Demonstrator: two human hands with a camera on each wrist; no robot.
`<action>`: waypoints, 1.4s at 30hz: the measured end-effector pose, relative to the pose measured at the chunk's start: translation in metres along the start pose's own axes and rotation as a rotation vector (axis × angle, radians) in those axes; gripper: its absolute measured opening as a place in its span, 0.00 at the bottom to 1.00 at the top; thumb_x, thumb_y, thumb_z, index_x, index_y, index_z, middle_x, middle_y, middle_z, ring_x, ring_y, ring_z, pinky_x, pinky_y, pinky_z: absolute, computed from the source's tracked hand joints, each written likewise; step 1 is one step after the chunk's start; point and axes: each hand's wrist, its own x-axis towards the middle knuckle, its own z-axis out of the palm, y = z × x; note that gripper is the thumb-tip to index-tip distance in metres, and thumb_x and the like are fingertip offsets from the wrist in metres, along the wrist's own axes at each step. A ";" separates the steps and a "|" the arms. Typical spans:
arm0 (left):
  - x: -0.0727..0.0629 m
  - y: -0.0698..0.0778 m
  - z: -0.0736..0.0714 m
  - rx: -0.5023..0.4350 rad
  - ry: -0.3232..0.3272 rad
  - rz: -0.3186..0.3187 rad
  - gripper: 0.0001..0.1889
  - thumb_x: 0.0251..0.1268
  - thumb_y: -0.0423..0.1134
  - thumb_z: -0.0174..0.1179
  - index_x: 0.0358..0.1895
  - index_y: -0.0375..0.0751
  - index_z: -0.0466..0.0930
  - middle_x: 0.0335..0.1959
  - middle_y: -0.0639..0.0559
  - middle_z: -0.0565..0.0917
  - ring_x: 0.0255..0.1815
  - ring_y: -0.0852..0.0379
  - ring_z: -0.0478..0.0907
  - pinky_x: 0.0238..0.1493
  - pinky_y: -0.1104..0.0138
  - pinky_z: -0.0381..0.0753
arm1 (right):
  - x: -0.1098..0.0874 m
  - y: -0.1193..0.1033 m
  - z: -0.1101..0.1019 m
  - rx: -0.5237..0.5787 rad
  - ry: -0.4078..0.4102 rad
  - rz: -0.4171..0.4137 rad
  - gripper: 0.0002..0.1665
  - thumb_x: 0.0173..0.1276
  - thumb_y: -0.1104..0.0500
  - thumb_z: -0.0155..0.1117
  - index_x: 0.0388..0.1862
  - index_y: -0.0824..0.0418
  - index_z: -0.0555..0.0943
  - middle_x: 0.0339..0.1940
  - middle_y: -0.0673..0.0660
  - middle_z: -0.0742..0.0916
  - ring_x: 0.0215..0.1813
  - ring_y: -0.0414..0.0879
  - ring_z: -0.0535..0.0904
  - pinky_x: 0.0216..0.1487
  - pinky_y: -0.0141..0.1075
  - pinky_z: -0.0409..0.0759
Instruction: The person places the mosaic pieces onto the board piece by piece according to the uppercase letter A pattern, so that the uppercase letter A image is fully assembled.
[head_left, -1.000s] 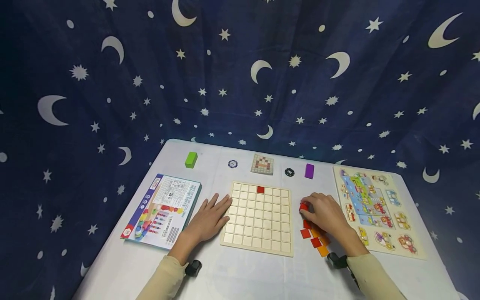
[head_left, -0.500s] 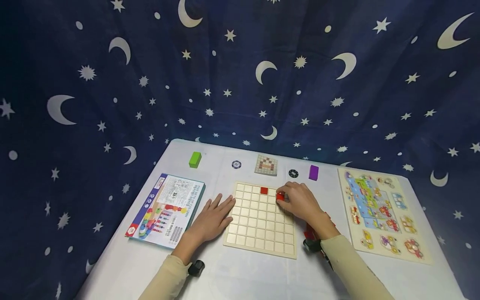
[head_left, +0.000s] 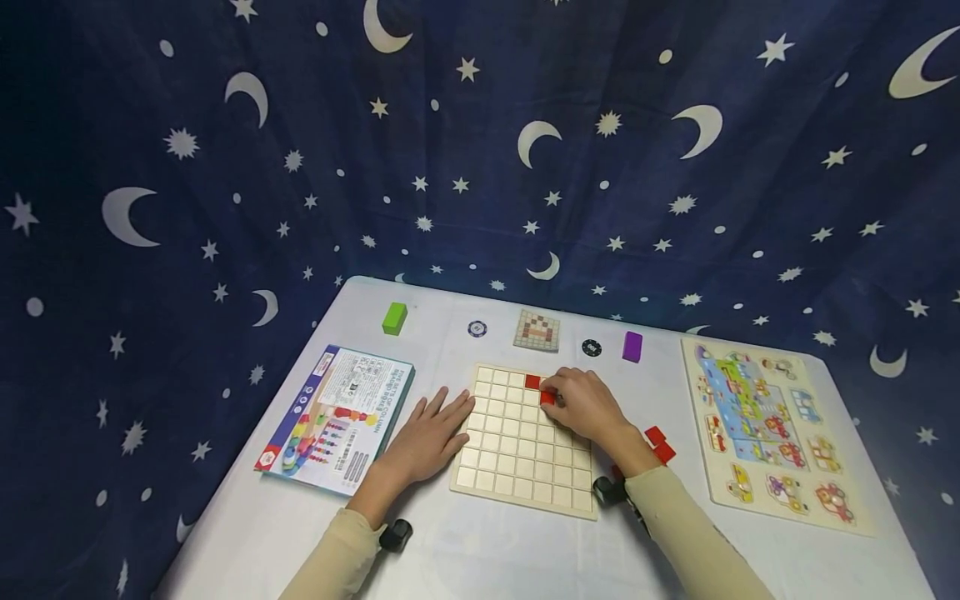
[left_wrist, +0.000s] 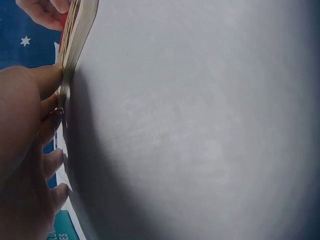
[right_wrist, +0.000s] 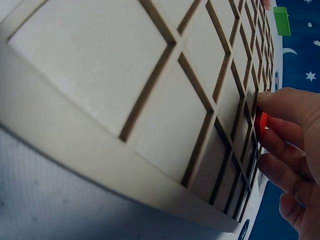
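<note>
Right fingers (right_wrist: 287, 132) pinch 1 red tile (right_wrist: 262, 122) at the board (right_wrist: 90, 65).

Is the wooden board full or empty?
The board is mostly empty: one red tile sits in the far row; the right hand pinches another tile.

The grid board (head_left: 506, 454) seems to be of pale wood, smooth and with a slight sheen, and the red tile (right_wrist: 262, 122) has a smooth, even surface (whether it is wood or plastic, I cannot tell). The table (head_left: 480, 550) has a white surface like cloth, mostly matt, while the backdrop (head_left: 450, 125) is a softly folded fabric. The box (head_left: 337, 419) looks like printed cardboard, smooth and slightly glossy.
</note>
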 end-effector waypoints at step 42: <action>0.001 0.002 -0.001 -0.019 -0.018 -0.018 0.32 0.85 0.49 0.51 0.85 0.46 0.61 0.87 0.49 0.63 0.90 0.36 0.51 0.86 0.35 0.52 | -0.109 0.097 -0.027 -0.034 0.073 0.291 0.21 0.65 0.52 0.78 0.52 0.62 0.90 0.44 0.60 0.90 0.44 0.54 0.82 0.52 0.54 0.80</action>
